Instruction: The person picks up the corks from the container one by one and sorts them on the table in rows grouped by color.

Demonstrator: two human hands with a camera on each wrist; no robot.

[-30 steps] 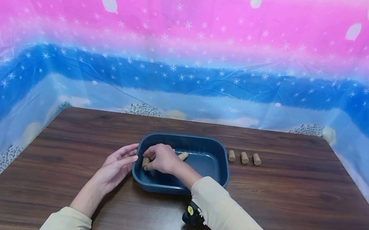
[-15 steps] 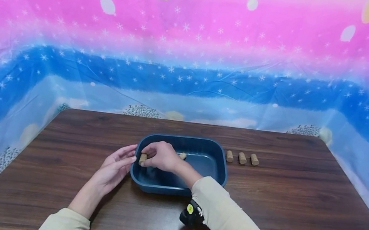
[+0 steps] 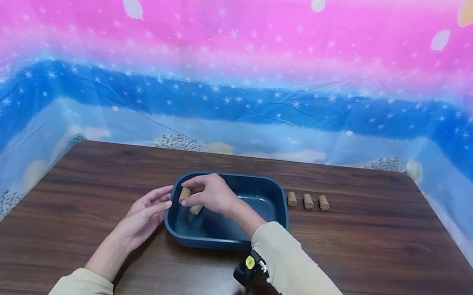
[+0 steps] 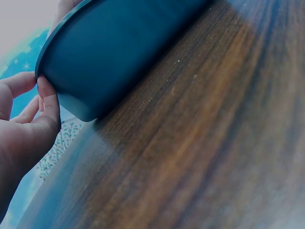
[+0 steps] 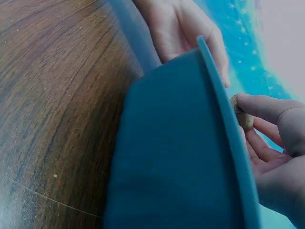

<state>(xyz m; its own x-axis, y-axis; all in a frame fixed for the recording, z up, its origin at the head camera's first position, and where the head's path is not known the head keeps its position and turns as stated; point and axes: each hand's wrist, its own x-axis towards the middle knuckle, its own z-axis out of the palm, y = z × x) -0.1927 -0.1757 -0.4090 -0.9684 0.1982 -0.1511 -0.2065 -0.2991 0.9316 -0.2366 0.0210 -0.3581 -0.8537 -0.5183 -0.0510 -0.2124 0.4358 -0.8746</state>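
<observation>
In the head view a dark blue rectangular tub (image 3: 217, 241) with rounded corners stands on the table. My right hand (image 3: 214, 194) reaches over its left end and pinches a cork (image 3: 185, 194) between thumb and fingers. The right wrist view has this cork (image 5: 245, 118) just beyond the tub's rim. Another cork (image 3: 196, 209) lies on the tub floor below my right hand, partly covered by it. My left hand (image 3: 144, 217) touches the tub's left end with its fingertips. Up close in the left wrist view, thumb and finger of my left hand (image 4: 31, 114) meet the rim.
Three corks (image 3: 307, 201) stand in a row on the dark wood table (image 3: 384, 251), just right of the tub. A pink and blue patterned cloth (image 3: 243, 93) surrounds the table's back and sides. Small black cameras are strapped to both wrists.
My right hand has risen slightly from the tub floor with the cork, uncovering the other cork below. My left hand stays at the tub's left end. The head view has shifted a little.
</observation>
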